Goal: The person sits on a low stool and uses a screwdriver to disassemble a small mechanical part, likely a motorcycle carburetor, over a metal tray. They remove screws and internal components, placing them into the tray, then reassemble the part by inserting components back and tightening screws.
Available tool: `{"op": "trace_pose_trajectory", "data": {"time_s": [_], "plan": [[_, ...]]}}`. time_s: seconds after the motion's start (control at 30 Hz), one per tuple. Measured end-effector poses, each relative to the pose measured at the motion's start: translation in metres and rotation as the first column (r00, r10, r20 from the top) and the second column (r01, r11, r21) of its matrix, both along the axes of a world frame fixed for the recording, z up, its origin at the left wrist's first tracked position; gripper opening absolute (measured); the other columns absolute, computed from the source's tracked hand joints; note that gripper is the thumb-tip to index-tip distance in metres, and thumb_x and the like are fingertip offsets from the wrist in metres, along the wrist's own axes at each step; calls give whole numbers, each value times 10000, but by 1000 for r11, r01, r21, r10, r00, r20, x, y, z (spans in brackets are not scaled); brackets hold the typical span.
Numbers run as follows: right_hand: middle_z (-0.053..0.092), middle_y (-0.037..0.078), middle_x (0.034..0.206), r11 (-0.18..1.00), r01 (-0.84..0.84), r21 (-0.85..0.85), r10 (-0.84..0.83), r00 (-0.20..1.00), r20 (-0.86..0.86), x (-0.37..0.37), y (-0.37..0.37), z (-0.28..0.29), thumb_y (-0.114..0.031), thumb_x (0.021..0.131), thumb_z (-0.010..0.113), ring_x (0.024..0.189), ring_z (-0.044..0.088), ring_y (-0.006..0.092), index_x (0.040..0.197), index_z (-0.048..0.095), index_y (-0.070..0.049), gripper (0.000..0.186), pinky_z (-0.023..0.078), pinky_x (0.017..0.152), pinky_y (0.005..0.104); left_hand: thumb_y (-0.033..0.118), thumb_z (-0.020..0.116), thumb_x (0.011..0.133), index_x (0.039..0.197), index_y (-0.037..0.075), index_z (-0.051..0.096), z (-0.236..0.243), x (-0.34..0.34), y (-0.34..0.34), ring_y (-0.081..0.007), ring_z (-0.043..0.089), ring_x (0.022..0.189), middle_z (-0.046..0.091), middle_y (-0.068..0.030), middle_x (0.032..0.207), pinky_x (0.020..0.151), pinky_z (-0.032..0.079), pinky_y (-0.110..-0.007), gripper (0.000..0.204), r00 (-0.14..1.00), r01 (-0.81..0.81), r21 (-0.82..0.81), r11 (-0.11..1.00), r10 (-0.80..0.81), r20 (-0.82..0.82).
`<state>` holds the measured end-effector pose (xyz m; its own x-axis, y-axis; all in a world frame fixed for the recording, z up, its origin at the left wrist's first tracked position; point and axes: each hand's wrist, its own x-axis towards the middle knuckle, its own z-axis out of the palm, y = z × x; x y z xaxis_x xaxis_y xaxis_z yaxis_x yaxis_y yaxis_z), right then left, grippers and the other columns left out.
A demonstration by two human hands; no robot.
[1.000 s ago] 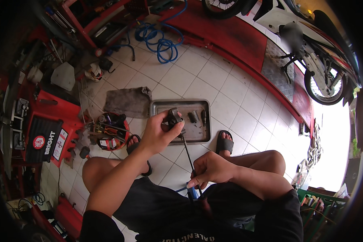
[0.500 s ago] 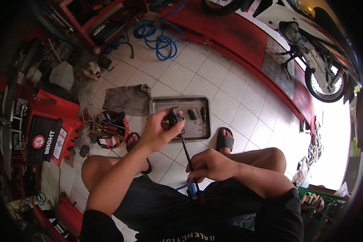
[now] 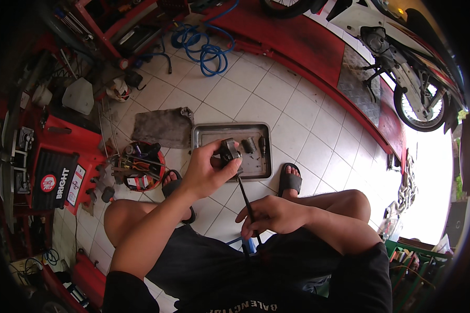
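Observation:
My left hand [image 3: 206,175] is closed round a dark, blocky metal part [image 3: 230,151], holding it above the near part of a metal tray [image 3: 196,136]. The fingers of my right hand [image 3: 277,215] curl loosely about a long, thin, dark rod-shaped tool [image 3: 248,203]. Its far tip reaches up to just below the metal part; whether they touch I cannot tell. The tool's near end is lost against my dark shorts. Inside the tray lie a dark cylinder [image 3: 249,145], a slim dark piece [image 3: 262,147] and several tiny parts.
A grey rag [image 3: 163,128] lies left of the tray, with a red-rimmed tool basket [image 3: 141,166] nearer me. Blue hose [image 3: 209,57] coils on the tiled floor. Beyond runs a red ramp [image 3: 297,41] with a motorcycle [image 3: 397,57] at right. A red machine [image 3: 62,161] stands left.
The metal part has tilted slightly in my left hand. My right fingers have loosened and spread on the rod, and its tip sits slightly lower.

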<state>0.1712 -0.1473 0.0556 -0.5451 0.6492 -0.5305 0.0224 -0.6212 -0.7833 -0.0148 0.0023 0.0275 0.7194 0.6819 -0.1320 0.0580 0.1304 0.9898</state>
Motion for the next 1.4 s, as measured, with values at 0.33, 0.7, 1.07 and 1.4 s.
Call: {"op": "trace_pose_trajectory", "data": {"time_s": [0.33,0.7,1.07,1.4], "plan": [[716,83,775,941,-149,304,11,910,414,-8,2,4,-207,842,828,743,701,167,1032,662,42,355,531,680,273,120,698,922,1280,-43,567,6,1,1,-158,716,913,671,-59,973,771,564,-269,415,1000,2,35,999,-1,-20],[744,113,970,970,-165,179,91,928,361,-2,5,3,-121,919,755,848,727,136,1036,649,49,232,556,697,260,129,698,924,1287,-40,564,3,0,-2,-151,711,915,645,-44,957,768,551,-255,422,1000,1,42,999,-1,-5],[739,81,836,982,-33,186,-11,973,230,-2,1,-1,-221,897,795,787,720,125,954,650,26,292,550,682,255,144,709,925,1293,-37,562,8,2,-2,-158,710,934,645,-51,991,771,552,-262,435,1000,6,29,1000,-6,9],[685,86,734,944,4,331,-98,958,270,-8,-3,-7,-221,890,791,666,630,146,962,685,3,258,495,632,315,138,700,930,1293,-35,558,9,3,-1,-162,715,926,638,-44,979,769,548,-257,426,1000,11,49,999,-12,23]]}}
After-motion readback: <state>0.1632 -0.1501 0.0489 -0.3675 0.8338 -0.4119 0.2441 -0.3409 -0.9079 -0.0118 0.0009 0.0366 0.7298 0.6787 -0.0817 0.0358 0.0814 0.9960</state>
